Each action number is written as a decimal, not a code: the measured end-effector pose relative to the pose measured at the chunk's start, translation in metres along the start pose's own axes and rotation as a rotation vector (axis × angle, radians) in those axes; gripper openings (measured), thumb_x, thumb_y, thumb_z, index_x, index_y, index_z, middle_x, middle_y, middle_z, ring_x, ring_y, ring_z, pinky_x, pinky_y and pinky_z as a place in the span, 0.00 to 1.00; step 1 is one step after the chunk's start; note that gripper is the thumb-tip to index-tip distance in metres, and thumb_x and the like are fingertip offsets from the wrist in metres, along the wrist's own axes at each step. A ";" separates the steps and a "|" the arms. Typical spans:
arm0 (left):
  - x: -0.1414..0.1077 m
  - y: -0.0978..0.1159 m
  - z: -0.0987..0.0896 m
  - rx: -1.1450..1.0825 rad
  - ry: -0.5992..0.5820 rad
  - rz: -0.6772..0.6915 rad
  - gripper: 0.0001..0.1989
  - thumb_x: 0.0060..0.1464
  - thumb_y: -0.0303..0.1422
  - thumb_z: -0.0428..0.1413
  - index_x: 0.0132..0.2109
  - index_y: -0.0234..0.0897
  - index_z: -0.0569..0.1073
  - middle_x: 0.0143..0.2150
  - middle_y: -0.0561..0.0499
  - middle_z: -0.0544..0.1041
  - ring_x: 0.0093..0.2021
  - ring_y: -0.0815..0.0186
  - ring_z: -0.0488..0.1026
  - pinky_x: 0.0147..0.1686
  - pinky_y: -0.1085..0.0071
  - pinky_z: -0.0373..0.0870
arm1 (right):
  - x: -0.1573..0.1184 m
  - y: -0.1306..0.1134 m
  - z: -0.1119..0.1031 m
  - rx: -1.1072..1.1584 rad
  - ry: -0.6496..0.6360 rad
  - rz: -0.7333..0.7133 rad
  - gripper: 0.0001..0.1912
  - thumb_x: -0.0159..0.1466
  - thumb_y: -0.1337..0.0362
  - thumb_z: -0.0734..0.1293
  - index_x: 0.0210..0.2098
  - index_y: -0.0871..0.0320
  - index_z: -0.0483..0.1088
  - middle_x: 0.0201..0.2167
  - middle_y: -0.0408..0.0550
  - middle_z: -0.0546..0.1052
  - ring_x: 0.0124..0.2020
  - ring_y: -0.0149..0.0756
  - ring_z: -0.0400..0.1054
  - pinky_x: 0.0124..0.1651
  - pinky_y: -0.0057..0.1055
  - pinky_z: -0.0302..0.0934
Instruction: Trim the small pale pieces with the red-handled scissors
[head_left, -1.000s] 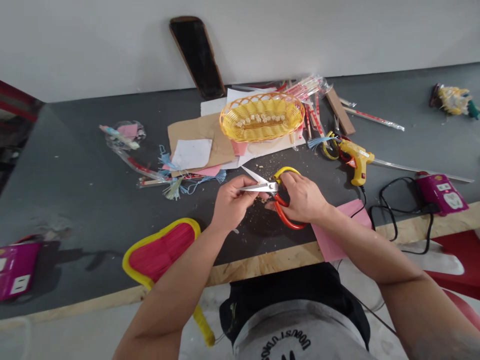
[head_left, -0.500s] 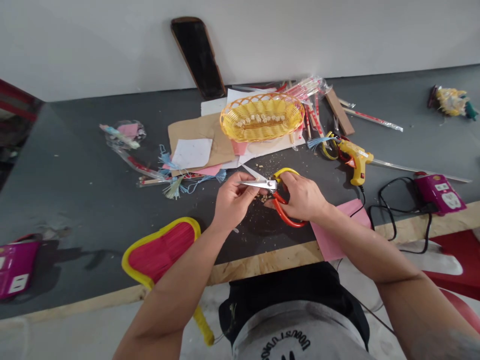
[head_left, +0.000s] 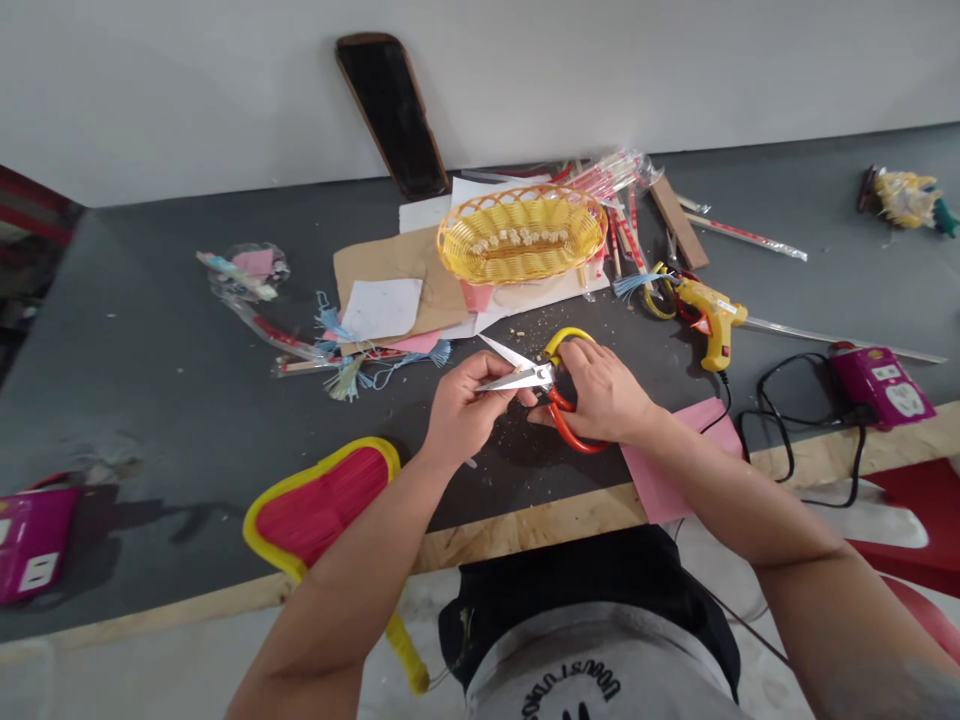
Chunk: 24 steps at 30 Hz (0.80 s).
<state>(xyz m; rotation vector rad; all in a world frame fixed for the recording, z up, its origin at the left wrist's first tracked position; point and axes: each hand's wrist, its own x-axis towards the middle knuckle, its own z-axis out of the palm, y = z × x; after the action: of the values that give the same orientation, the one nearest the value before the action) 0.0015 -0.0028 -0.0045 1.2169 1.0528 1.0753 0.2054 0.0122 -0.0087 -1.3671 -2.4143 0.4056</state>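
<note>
My right hand point(head_left: 606, 388) grips scissors point(head_left: 541, 375) by their handles, one loop yellow and the other red. The blades stand apart and point left, across the fingers of my left hand point(head_left: 474, 402). That hand is closed in a pinch right at the blades. A tiny pale bit shows by its fingertips, too small to name. Small pale crumbs point(head_left: 519, 333) are scattered on the dark table around the scissors. Just beyond my hands lies a yellow woven basket point(head_left: 525, 265) with a row of small beige pieces point(head_left: 521, 238) in it.
A yellow glue gun point(head_left: 709, 318) lies right of my hands, its cord near a purple power box point(head_left: 879, 388). A pink fan with yellow rim point(head_left: 322, 500) is by my left forearm. Brown paper point(head_left: 375, 262), blue tassels point(head_left: 330, 318) and wrapped sticks point(head_left: 615, 178) surround the basket.
The scissor blades have opened slightly wider. Both hands stay in nearly the same place, and the things on the table have not moved.
</note>
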 end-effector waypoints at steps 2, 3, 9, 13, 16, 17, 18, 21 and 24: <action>0.000 0.001 0.000 -0.024 -0.007 -0.014 0.11 0.56 0.40 0.64 0.33 0.37 0.75 0.27 0.51 0.81 0.17 0.76 0.57 0.19 0.74 0.52 | -0.001 -0.001 0.000 0.016 0.009 -0.010 0.29 0.63 0.37 0.63 0.42 0.58 0.64 0.40 0.58 0.76 0.41 0.48 0.70 0.44 0.41 0.62; 0.001 0.001 0.000 -0.032 -0.006 -0.020 0.12 0.56 0.40 0.64 0.33 0.37 0.75 0.26 0.51 0.81 0.17 0.76 0.56 0.18 0.74 0.51 | -0.001 -0.001 0.000 0.023 0.012 -0.010 0.28 0.64 0.37 0.62 0.42 0.58 0.64 0.39 0.57 0.76 0.40 0.47 0.69 0.43 0.40 0.62; 0.001 0.005 0.002 -0.046 0.039 -0.019 0.15 0.54 0.43 0.65 0.34 0.36 0.74 0.26 0.49 0.81 0.16 0.76 0.56 0.17 0.75 0.50 | -0.004 -0.003 -0.002 -0.011 -0.011 0.048 0.28 0.64 0.37 0.60 0.41 0.58 0.66 0.32 0.51 0.75 0.31 0.39 0.67 0.33 0.34 0.54; 0.002 0.002 0.002 -0.017 0.065 0.012 0.14 0.56 0.43 0.65 0.34 0.37 0.74 0.26 0.50 0.81 0.17 0.75 0.60 0.19 0.75 0.53 | -0.003 -0.004 -0.002 -0.010 0.000 0.062 0.29 0.65 0.36 0.60 0.41 0.58 0.66 0.33 0.51 0.75 0.31 0.39 0.67 0.33 0.34 0.53; 0.002 -0.001 0.002 0.004 0.085 0.024 0.13 0.57 0.42 0.64 0.36 0.37 0.74 0.28 0.50 0.82 0.18 0.75 0.61 0.19 0.75 0.54 | -0.001 -0.004 -0.002 0.010 0.002 0.068 0.29 0.64 0.37 0.61 0.42 0.58 0.66 0.34 0.51 0.76 0.32 0.40 0.68 0.34 0.34 0.55; 0.002 -0.002 0.002 0.015 0.088 0.028 0.13 0.57 0.42 0.63 0.36 0.37 0.75 0.29 0.50 0.82 0.18 0.75 0.61 0.19 0.75 0.55 | 0.000 -0.003 -0.002 0.013 0.005 0.063 0.29 0.64 0.37 0.61 0.42 0.58 0.66 0.35 0.52 0.76 0.33 0.41 0.69 0.35 0.35 0.56; 0.002 -0.002 0.001 0.028 0.088 0.034 0.12 0.58 0.42 0.63 0.36 0.37 0.75 0.29 0.49 0.82 0.18 0.75 0.61 0.19 0.75 0.55 | 0.000 -0.003 -0.002 0.009 0.013 0.056 0.29 0.63 0.36 0.62 0.42 0.58 0.66 0.36 0.53 0.76 0.35 0.42 0.69 0.36 0.36 0.58; 0.001 -0.002 0.001 0.056 0.054 0.043 0.11 0.58 0.41 0.62 0.35 0.37 0.75 0.31 0.49 0.83 0.18 0.75 0.61 0.20 0.75 0.58 | 0.001 -0.001 -0.001 -0.032 0.040 0.039 0.31 0.61 0.35 0.64 0.42 0.58 0.65 0.40 0.57 0.76 0.41 0.48 0.70 0.43 0.40 0.61; 0.000 -0.002 0.001 0.065 0.020 0.032 0.09 0.59 0.38 0.61 0.35 0.37 0.76 0.30 0.49 0.83 0.18 0.75 0.60 0.20 0.75 0.57 | 0.001 -0.001 0.000 -0.059 0.028 0.046 0.32 0.60 0.34 0.64 0.43 0.58 0.64 0.42 0.59 0.75 0.45 0.51 0.70 0.47 0.43 0.61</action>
<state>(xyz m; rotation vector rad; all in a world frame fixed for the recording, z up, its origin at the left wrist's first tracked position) 0.0024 -0.0027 -0.0062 1.2811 1.0943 1.0870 0.2044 0.0125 -0.0087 -1.4454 -2.3935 0.3267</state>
